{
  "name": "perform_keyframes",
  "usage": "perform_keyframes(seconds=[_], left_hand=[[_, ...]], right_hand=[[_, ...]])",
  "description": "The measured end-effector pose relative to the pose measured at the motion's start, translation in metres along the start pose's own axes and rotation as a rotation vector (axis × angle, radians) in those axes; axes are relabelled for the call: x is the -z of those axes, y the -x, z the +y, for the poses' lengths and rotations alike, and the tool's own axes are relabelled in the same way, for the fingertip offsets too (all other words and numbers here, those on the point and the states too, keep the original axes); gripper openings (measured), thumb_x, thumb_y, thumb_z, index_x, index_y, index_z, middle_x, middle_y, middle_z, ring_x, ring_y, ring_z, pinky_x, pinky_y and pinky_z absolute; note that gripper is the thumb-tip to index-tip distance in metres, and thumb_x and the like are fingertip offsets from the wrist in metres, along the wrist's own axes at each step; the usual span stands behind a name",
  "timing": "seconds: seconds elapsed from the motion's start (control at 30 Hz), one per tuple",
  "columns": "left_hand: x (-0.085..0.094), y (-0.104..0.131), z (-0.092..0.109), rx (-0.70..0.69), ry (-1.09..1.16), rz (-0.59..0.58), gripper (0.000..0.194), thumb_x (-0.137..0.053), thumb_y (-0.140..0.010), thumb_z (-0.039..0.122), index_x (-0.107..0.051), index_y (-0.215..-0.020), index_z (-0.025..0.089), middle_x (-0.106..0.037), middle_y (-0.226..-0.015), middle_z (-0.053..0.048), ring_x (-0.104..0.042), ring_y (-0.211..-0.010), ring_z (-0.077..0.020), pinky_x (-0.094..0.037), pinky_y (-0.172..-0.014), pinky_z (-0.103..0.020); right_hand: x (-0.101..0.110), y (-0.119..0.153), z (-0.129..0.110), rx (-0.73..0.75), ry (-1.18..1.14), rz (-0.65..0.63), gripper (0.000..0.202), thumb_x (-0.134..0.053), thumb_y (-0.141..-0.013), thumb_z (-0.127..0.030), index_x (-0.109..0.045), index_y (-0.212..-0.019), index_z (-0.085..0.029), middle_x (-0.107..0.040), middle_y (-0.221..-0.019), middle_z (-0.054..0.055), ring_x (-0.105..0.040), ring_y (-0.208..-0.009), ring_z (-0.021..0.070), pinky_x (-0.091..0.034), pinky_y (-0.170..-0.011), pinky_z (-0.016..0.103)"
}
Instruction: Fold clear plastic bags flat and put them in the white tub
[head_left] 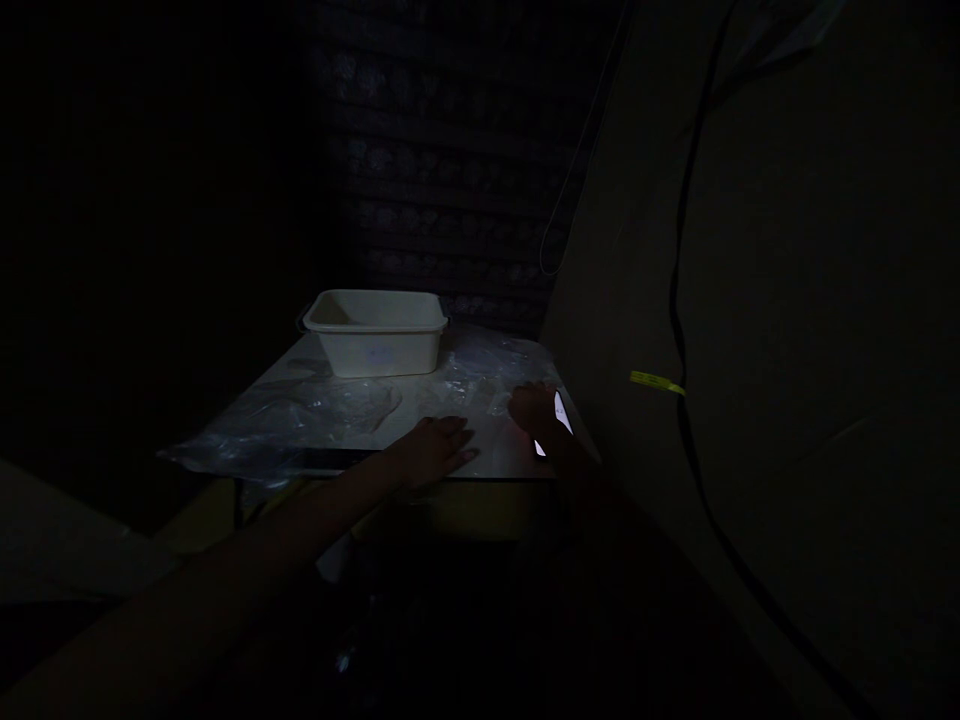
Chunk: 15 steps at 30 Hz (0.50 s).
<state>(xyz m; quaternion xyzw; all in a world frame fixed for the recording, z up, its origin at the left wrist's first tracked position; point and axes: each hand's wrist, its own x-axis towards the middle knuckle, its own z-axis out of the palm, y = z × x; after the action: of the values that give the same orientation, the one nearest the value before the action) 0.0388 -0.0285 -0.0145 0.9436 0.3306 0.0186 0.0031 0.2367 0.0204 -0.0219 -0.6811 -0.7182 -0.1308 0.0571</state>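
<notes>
plastic film, clear and crumpled, covers the left of the pale counter in front of a white tub that stands upright left of centre. the left hand is spread wide just below the centre of the frame, over the counter's near edge. the right hand, right of centre, is curled beside more clear plastic; i cannot tell in this dark whether it holds any. a glowing screen lies on the counter's right side, partly hidden by that hand and wrist. farther right, a black cord with a yellow tag runs down the frame.
</notes>
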Motion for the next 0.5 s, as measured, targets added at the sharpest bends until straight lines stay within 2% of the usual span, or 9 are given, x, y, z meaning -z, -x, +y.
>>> perform_keyframes(seconds=[0.13, 0.23, 0.37, 0.5], left_hand=[[-0.010, -0.010, 0.006, -0.022, -0.015, 0.018, 0.052, -0.010, -0.080, 0.045, -0.034, -0.116, 0.016, -0.034, -0.123, -0.013, -0.028, -0.113, -0.0190, -0.024, -0.085, -0.034], [-0.014, -0.014, 0.009, -0.035, -0.013, 0.018, 0.053, -0.009, -0.080, 0.046, -0.034, -0.116, 0.016, -0.033, -0.123, -0.014, -0.028, -0.113, -0.0204, -0.023, -0.085, -0.035], [-0.016, -0.016, 0.009, -0.030, -0.011, 0.017, 0.054, -0.009, -0.079, 0.047, -0.033, -0.117, 0.017, -0.032, -0.124, -0.013, -0.028, -0.113, -0.0222, -0.023, -0.084, -0.037], [-0.017, -0.016, 0.007, -0.030, -0.019, 0.032, 0.053, -0.009, -0.079, 0.047, -0.034, -0.116, 0.020, -0.032, -0.125, -0.011, -0.029, -0.111, -0.0237, -0.024, -0.083, -0.038]], right_hand=[[0.013, -0.003, -0.004, -0.067, -0.079, 0.030, 0.023, -0.036, -0.070, -0.023, -0.056, -0.074, -0.014, -0.056, -0.082, 0.011, -0.048, -0.080, 0.0220, -0.029, -0.069, 0.037], [0.019, -0.005, -0.009, -0.076, -0.260, 0.016, 0.020, -0.038, -0.067, -0.026, -0.055, -0.069, -0.015, -0.058, -0.074, 0.007, -0.051, -0.073, 0.0177, -0.033, -0.066, 0.031], [0.015, -0.007, -0.018, -0.070, -0.624, 0.008, 0.016, -0.041, -0.066, -0.028, -0.052, -0.066, -0.017, -0.057, -0.063, 0.000, -0.052, -0.063, 0.0114, -0.037, -0.057, 0.022], [0.005, -0.009, -0.024, -0.152, -0.845, -0.029, 0.025, -0.046, -0.064, -0.036, -0.050, -0.081, -0.018, -0.053, -0.056, -0.004, -0.051, -0.053, 0.0099, -0.039, -0.053, 0.022]])
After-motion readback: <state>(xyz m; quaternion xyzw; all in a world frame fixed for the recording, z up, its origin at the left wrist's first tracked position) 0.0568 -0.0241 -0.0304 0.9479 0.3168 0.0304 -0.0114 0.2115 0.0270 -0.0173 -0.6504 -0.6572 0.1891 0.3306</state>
